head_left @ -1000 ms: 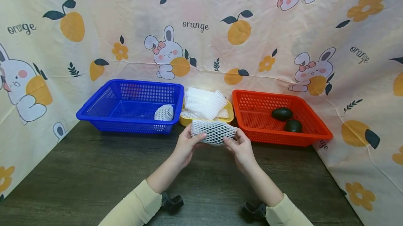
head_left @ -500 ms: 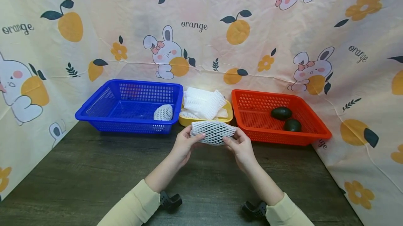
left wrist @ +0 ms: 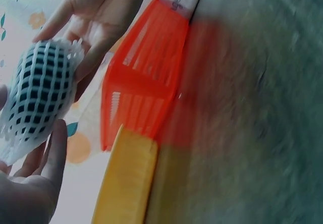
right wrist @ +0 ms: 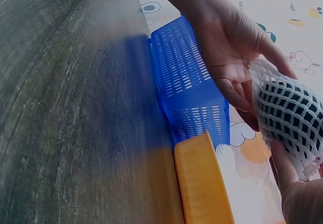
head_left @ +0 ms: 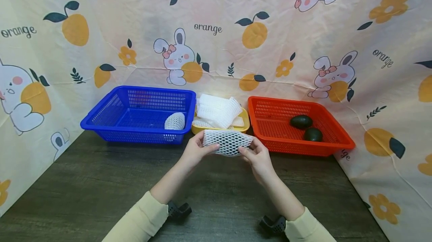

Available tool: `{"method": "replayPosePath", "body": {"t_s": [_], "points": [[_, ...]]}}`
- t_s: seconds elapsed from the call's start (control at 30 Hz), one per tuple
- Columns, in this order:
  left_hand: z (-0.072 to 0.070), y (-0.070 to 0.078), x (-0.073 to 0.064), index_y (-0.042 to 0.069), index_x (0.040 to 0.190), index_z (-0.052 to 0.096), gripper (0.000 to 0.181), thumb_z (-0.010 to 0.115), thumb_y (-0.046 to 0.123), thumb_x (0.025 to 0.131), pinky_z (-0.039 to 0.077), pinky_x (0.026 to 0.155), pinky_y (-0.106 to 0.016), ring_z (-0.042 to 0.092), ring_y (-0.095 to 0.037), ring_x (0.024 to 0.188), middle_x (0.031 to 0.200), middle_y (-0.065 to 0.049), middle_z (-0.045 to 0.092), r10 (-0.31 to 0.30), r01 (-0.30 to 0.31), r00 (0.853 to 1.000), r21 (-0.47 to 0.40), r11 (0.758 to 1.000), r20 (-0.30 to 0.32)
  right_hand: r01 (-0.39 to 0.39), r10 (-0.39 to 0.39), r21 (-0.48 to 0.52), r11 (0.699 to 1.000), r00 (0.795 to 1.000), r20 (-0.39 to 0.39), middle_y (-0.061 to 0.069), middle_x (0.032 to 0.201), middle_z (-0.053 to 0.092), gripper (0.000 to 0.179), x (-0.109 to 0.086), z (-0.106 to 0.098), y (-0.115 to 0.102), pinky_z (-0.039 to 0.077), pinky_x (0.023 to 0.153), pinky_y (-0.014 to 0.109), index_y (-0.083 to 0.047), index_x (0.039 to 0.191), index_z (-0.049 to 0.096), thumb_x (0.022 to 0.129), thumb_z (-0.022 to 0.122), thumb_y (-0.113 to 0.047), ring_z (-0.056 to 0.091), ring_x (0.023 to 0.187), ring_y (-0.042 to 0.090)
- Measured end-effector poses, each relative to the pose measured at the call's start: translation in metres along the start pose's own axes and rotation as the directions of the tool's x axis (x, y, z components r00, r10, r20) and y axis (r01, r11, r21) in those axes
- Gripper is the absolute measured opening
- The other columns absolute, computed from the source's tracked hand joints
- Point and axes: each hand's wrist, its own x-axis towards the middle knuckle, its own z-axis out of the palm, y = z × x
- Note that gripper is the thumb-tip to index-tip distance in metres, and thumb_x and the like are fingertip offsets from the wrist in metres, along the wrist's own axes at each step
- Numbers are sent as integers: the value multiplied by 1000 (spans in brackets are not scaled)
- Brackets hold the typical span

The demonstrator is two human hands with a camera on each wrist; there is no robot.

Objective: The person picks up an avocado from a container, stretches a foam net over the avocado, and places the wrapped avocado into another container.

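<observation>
Both hands hold up a white foam net sleeve (head_left: pixel 227 142) with a dark fruit inside, its skin showing through the mesh; it looks like an avocado. My left hand (head_left: pixel 195 150) grips the sleeve's wider left end, thumb on the near side. At the narrower right end, my right hand (head_left: pixel 257 157) pinches the net between thumb and fingers. In the left wrist view the net (left wrist: pixel 39 88) is stretched snugly round the fruit. Two bare dark green avocados (head_left: pixel 301 121) lie in the red basket (head_left: pixel 290 145) to the right.
A blue basket (head_left: pixel 135 136) at the left holds one netted fruit (head_left: pixel 174 121). Between the baskets, behind the hands, a yellow container (head_left: pixel 245 120) carries several loose foam nets (head_left: pixel 216 109). A printed cloth (head_left: pixel 216 54) hangs behind the dark table (head_left: pixel 111 182).
My left wrist and forearm have shifted slightly left, and the sleeve's left end has edged left with that hand. The right hand stays nearly still; both keep their grip.
</observation>
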Motion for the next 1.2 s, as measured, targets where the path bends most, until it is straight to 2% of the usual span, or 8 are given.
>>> {"method": "replayPosePath", "body": {"t_s": [0.27, 0.37, 0.43, 0.63, 0.8, 0.97, 1.07, 1.2], "points": [[-8, 10, 0, 8, 139, 45, 67, 75, 1, 80, 53, 77, -33, 58, -26, 100, 121, -18, 56, 119, -136, 989, 212, 968, 89, 3, -3, 19, 1000, 1000, 4, 11, 114, 58, 38, -2, 3, 3, 51, 84, 43, 2, 127, 48, 91, 59, 5, 62, 94, 18], [-10, 12, -1, 17, 140, 46, 71, 79, 6, 78, 52, 79, -35, 58, -25, 101, 124, -14, 55, 154, -185, 981, 304, 935, 121, 4, -4, 31, 1000, 1000, 6, 11, 114, 58, 37, -2, 4, 3, 52, 83, 40, 2, 126, 48, 91, 59, 4, 62, 94, 17], [-11, 13, -2, 21, 139, 48, 75, 83, 11, 74, 50, 84, -38, 57, -24, 104, 127, -10, 54, 189, -238, 969, 392, 889, 160, 4, -4, 36, 999, 1000, 6, 11, 115, 58, 37, -3, 5, 3, 52, 82, 39, 2, 127, 48, 91, 59, 4, 62, 94, 17], [-12, 16, -2, 17, 136, 52, 81, 90, 19, 65, 43, 92, -44, 51, -22, 113, 133, -6, 50, 292, -410, 912, 600, 687, 289, -12, 11, 47, 999, 1000, 12, 12, 115, 57, 37, -3, 8, 4, 53, 82, 34, 3, 128, 47, 92, 58, 4, 61, 96, 18], [-12, 15, -1, 11, 131, 56, 76, 91, 13, 63, 45, 90, -44, 50, -26, 113, 133, -10, 46, 352, -480, 877, 636, 604, 328, -12, 10, 48, 999, 1000, 25, 13, 116, 56, 39, -3, 8, 5, 53, 80, 33, 4, 129, 46, 92, 57, 5, 61, 97, 18], [-13, 14, -2, 16, 126, 59, 70, 91, 19, 64, 48, 89, -45, 47, -31, 118, 142, -9, 37, 369, -486, 870, 694, 531, 327, -6, 5, 42, 999, 1000, 27, 13, 115, 57, 37, -3, 8, 6, 53, 81, 34, 4, 127, 47, 91, 58, 4, 61, 96, 18], [-14, 15, -2, 19, 124, 62, 69, 91, 25, 62, 41, 96, -50, 39, -31, 127, 147, -7, 32, 399, -502, 852, 742, 445, 338, -8, 6, 42, 999, 1000, 31, 13, 114, 57, 36, -3, 8, 7, 53, 81, 35, 4, 126, 48, 91, 58, 4, 61, 95, 18], [-14, 18, -2, 17, 122, 63, 68, 91, 30, 62, 30, 102, -54, 34, -27, 132, 145, -7, 39, 439, -540, 814, 776, 326, 381, -7, 6, 48, 999, 999, 38, 13, 115, 57, 37, -2, 9, 8, 53, 80, 33, 3, 127, 48, 91, 58, 4, 61, 96, 18]]}}
